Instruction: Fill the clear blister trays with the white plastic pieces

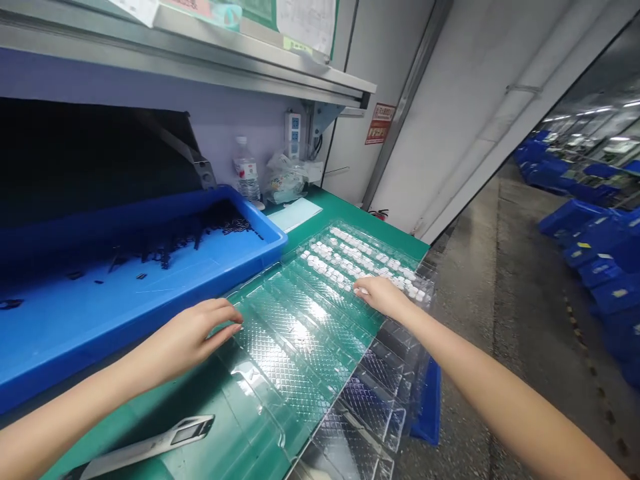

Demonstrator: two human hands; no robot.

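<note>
A clear plastic tray (pixel 280 333) with ribbed channels lies on the green tabletop and reaches past its right edge. Small white pieces (pixel 325 268) sit in several rows in its far part. My right hand (pixel 380 295) is over the nearest of these rows, fingertips pinched together; what is between them, if anything, is too small to tell. Over the tray's left edge hovers my left hand (pixel 213 327), thumb and fingers apart with nothing visible between them. A white and black hand tool (pixel 150 448), perhaps a cutter or tweezers, lies at the front left.
At the left, a large blue bin (pixel 165 293) holds scattered black strips (pixel 165 250). A water bottle (pixel 247 170), plastic bag (pixel 286 177) and pale blue sheet (pixel 295 215) stand behind. A metal shelf (pixel 200 63) overhangs the table. Blue crates (pixel 600 267) line the floor at right.
</note>
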